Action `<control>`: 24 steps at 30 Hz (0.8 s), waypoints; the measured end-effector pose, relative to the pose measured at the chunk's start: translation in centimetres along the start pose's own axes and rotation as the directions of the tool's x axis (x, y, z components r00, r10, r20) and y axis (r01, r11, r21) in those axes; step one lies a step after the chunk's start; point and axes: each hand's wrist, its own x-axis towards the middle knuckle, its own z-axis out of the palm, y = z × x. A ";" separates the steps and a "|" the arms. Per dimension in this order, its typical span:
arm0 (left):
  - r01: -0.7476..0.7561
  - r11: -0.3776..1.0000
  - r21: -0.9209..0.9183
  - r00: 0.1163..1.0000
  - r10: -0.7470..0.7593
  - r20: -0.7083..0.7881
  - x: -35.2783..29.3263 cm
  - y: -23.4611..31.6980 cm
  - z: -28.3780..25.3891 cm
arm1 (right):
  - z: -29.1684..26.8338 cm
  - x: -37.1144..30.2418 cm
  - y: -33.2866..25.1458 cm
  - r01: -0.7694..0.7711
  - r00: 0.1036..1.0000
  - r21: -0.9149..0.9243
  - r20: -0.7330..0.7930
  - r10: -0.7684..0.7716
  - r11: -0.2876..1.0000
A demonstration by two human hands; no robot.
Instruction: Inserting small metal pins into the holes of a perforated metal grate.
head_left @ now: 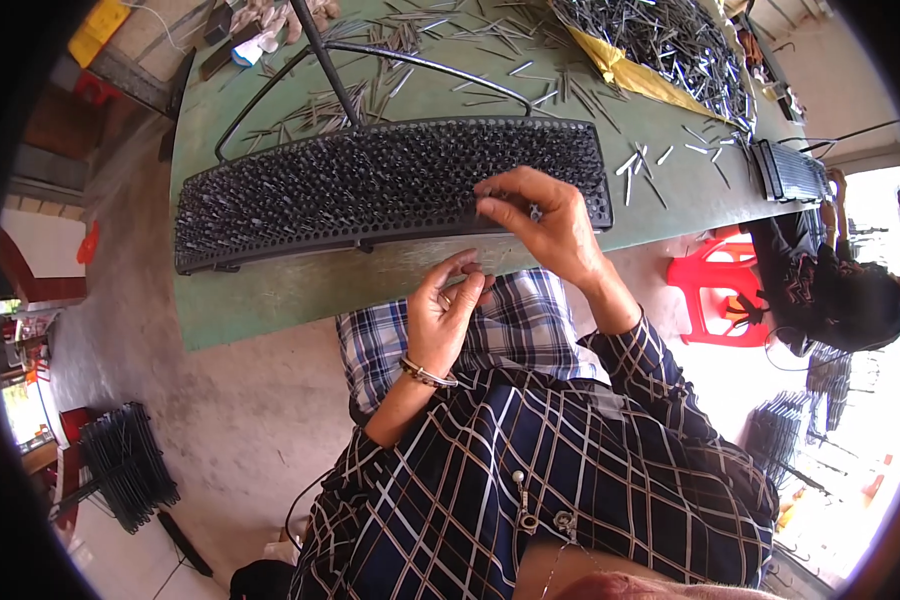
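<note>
The black perforated rack [410, 236] lies along the near edge of the green bench [260, 312], crowded with dark pins [315, 185]. Above its right part, the right hand [552, 222] curls with a shiny piece [536, 212] at its palm; the left hand [438, 318] is at the near edge. Both hands' fingers are bent inward; whether they clamp anything I cannot tell. Loose rods [402, 82] litter the far side

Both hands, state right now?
Left hand: fingers curled; can't tell if holding anything.
Right hand: fingers curled at the black rack; grip unclear.
</note>
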 end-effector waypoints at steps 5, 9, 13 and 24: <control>0.060 0.997 0.044 0.998 -0.061 0.011 -0.6 -0.7 -0.2 | -0.3 1.4 0.4 0.174 0.984 -0.214 -0.006 -0.179 0.961; 0.071 0.996 0.049 0.997 -0.071 0.009 -0.4 -0.5 -0.4 | -0.4 1.4 1.0 0.159 0.987 -0.223 0.010 -0.160 0.962; 0.066 0.996 0.063 0.998 -0.067 0.016 -0.2 -0.7 -0.5 | -0.1 1.4 1.3 0.164 0.984 -0.204 -0.036 -0.175 0.965; 0.091 0.991 0.095 0.996 -0.093 0.017 -0.3 -0.7 -0.7 | 0.4 1.2 2.0 0.236 0.967 -0.325 -0.018 -0.255 0.916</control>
